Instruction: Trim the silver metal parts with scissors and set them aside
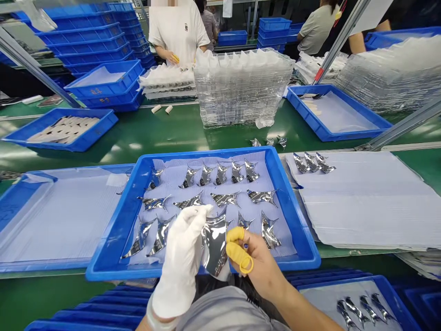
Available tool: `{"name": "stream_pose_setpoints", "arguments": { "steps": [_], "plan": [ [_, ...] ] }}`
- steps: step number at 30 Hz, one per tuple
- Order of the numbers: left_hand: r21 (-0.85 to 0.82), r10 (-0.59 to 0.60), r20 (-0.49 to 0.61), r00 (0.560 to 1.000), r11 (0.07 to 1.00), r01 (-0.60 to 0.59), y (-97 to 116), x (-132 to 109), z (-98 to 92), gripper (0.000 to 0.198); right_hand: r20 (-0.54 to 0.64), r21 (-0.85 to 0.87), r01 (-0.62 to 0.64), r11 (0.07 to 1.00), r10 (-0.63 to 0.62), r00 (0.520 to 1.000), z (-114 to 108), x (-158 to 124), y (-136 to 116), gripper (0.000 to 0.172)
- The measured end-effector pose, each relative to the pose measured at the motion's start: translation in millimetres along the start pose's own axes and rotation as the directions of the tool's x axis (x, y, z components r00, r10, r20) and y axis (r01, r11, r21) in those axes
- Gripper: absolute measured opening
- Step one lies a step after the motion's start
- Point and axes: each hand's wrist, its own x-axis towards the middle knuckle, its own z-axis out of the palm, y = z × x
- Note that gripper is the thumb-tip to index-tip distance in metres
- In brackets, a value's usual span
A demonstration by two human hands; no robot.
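Holding one shiny piece, left fingers and right fingers hover over a blue tray of similar pieces.

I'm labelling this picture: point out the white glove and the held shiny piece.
White glove point(181, 257): head view, on the back of the glove.
Held shiny piece point(216, 241): head view, middle of its face.

Glossy green counter shows patchy light reflections; slanted metal posts stand at both sides.
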Motion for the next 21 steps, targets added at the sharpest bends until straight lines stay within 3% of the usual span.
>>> {"name": "stream_pose_setpoints", "arguments": {
  "steps": [3, 5, 11, 14, 16, 18, 21],
  "plan": [
    [-0.027, 0.011, -0.029, 1.0, 1.0, -0.012, 1.8, -2.0, -8.0, 0.027, 0.017, -0.047, 0.038, 0.998, -0.037, 0.999, -5.1, -0.5, 2.5, 0.043],
    [-0.017, 0.119, -0.058, 0.991, 0.993, -0.12, 0.9, -6.1, -12.2, 0.022, 0.02, -0.095, 0.084, 0.992, -0.083, 0.996, -6.7, 0.5, 3.1, 0.043],
    [0.047, 0.469, 0.017, 0.883, 0.882, -0.469, 4.9, -16.1, -11.3, 0.013, 0.071, -0.319, 0.257, 0.912, -0.247, 0.966, -10.2, 4.2, -1.2, 0.045],
    [0.059, 0.545, 0.08, 0.834, 0.833, -0.55, 9.4, -18.0, -10.0, 0.018, 0.093, -0.371, 0.332, 0.867, -0.321, 0.943, -12.0, 5.4, -3.3, 0.039],
    [0.052, 0.551, 0.091, 0.83, 0.829, -0.556, 10.0, -17.5, -10.8, 0.019, 0.105, -0.383, 0.365, 0.848, -0.353, 0.93, -12.8, 5.4, -3.2, 0.037],
    [0.059, 0.532, 0.08, 0.843, 0.842, -0.536, 8.3, -15.0, -12.3, 0.016, 0.101, -0.368, 0.335, 0.868, -0.321, 0.942, -12.7, 4.6, -1.3, 0.036],
    [0.098, 0.458, 0.032, 0.888, 0.883, -0.459, 4.7, -8.6, -13.9, 0.008, 0.088, -0.189, 0.117, 0.975, -0.101, 0.991, -10.3, 3.1, 3.7, 0.04]
  ]
}}
